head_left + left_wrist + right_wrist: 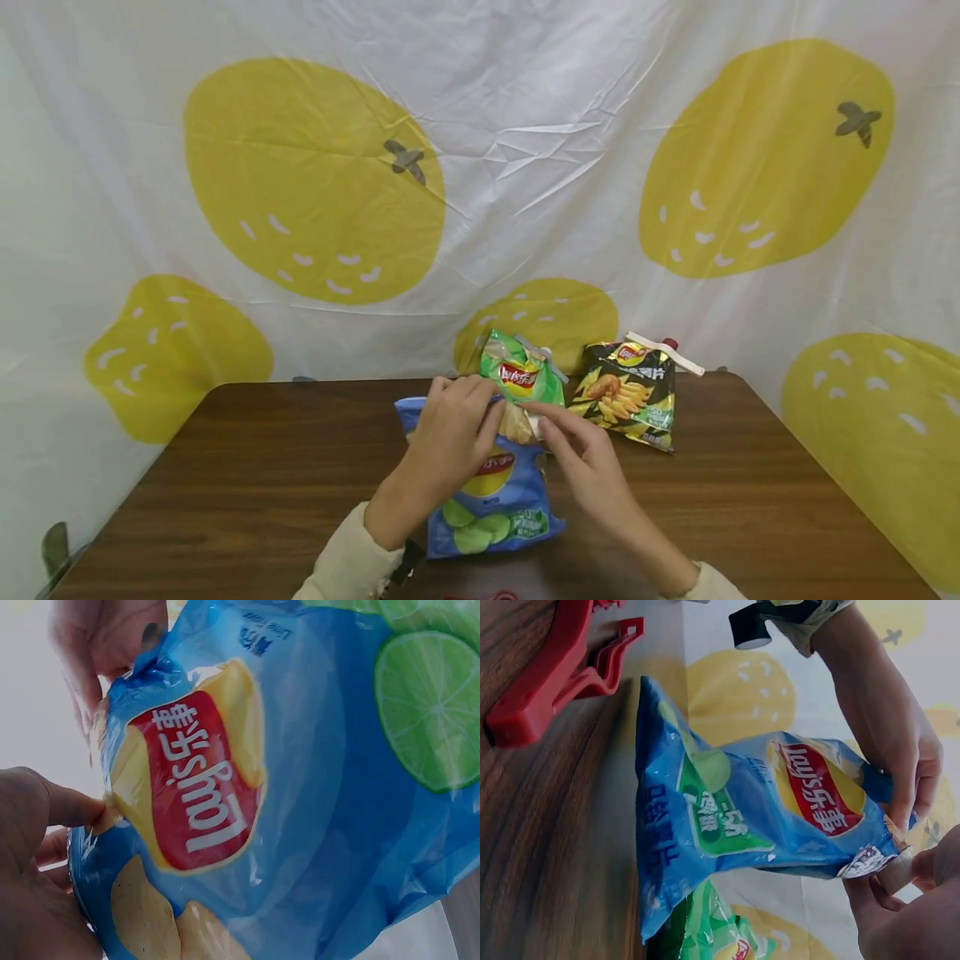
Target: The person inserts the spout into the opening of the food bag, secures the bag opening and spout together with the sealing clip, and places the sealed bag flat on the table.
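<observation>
A blue Lay's chip bag stands upright over the table, lime slices printed on its front; its torn top corner shows silvery foil. My left hand pinches the bag's top edge between thumb and fingers, as the left wrist view shows from close by. At the torn corner, my right hand pinches the bag's top with its fingertips. A small whitish piece shows between those fingers; its kind cannot be told. On the table near the bag's base lies a red bag clip.
Behind the blue bag, a green chip bag with a greyish clip leans against the lemon-print cloth. To its right stands a black chip bag with a white clip across its top. The dark wooden table lies beneath.
</observation>
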The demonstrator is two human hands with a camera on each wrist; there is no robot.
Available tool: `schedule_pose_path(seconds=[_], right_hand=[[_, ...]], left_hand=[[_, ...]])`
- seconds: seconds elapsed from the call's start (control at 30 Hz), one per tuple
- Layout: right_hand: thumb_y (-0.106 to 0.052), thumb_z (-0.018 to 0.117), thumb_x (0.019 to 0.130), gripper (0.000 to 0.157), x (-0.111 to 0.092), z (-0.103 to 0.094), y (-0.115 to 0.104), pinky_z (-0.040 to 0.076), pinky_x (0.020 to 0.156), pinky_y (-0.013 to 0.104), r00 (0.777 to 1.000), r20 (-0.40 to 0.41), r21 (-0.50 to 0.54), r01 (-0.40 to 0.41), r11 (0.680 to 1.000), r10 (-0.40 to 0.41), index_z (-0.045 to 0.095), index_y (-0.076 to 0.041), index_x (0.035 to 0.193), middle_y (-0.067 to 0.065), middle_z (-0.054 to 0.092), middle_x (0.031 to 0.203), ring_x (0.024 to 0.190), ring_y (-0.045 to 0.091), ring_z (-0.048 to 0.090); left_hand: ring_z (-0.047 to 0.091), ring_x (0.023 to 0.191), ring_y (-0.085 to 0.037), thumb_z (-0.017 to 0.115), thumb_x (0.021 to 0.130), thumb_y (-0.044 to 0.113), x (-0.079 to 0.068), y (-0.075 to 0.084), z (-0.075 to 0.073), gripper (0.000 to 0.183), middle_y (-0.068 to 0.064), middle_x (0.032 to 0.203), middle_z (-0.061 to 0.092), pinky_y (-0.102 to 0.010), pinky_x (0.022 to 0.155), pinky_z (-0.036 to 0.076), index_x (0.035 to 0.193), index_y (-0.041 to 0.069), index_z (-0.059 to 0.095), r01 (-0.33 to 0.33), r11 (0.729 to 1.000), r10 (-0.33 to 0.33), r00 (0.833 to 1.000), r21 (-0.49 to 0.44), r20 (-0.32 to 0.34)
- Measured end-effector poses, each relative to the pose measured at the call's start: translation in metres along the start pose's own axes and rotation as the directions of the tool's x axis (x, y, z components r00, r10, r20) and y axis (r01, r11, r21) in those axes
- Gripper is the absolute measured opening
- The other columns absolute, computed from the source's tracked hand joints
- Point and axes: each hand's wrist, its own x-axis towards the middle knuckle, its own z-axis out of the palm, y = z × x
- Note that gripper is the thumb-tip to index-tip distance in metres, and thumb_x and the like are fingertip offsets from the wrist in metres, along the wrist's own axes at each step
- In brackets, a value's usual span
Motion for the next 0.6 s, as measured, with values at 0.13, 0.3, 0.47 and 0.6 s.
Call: schedule_pose_path(seconds=[0.13, 0.3, 0.47, 0.6], right_hand=[[-0.006, 0.060, 0.099, 0.032, -0.0009, 0.0038, -0.0017, 0.056, 0.083, 0.029, 0.999, 0.014, 0.106, -0.037, 0.994, 0.036, 0.061, 0.000, 0.130, 0.016, 0.066, 0.122, 0.102, 0.016, 0.067], [-0.001, 0.067, 0.093, 0.036, -0.0007, 0.0049, -0.0013, 0.057, 0.079, 0.030, 0.999, 0.012, 0.138, -0.039, 0.990, 0.038, 0.060, 0.003, 0.128, 0.021, 0.065, 0.123, 0.097, 0.023, 0.071], [-0.001, 0.065, 0.094, 0.036, -0.0006, 0.0030, -0.0016, 0.056, 0.080, 0.029, 0.999, 0.024, 0.138, -0.031, 0.990, 0.028, 0.060, 0.002, 0.129, 0.021, 0.065, 0.123, 0.096, 0.022, 0.071], [0.000, 0.064, 0.095, 0.037, -0.0015, 0.0039, -0.0004, 0.055, 0.086, 0.029, 0.999, 0.047, 0.163, -0.009, 0.987, 0.001, 0.059, 0.003, 0.131, 0.022, 0.063, 0.128, 0.106, 0.020, 0.068]], left_hand=[[0.060, 0.072, -0.015, 0.069, 0.091, 0.008, 0.0001, 0.0010, 0.0011, 0.007, -0.002, 0.077, 0.064, -0.034, 0.069, 0.040, 0.085, 0.008, 0.068, 0.000, 1.000, 0.001, 1.000, 0.009, -0.025], [0.060, 0.072, -0.016, 0.070, 0.091, 0.009, -0.0002, 0.0022, 0.0013, 0.007, -0.001, 0.077, 0.064, -0.037, 0.073, 0.041, 0.084, 0.009, 0.067, 0.015, 1.000, -0.016, 1.000, -0.018, -0.027], [0.057, 0.072, -0.016, 0.066, 0.094, 0.012, -0.0005, 0.0011, 0.0021, 0.006, 0.001, 0.079, 0.067, -0.041, 0.079, 0.039, 0.089, 0.011, 0.067, 0.065, 0.994, -0.068, 0.997, -0.085, -0.029], [0.058, 0.077, -0.017, 0.069, 0.093, 0.014, -0.0020, -0.0008, 0.0080, 0.006, 0.000, 0.087, 0.071, -0.041, 0.080, 0.039, 0.097, 0.010, 0.068, 0.097, 0.990, -0.100, 0.995, -0.101, -0.025]])
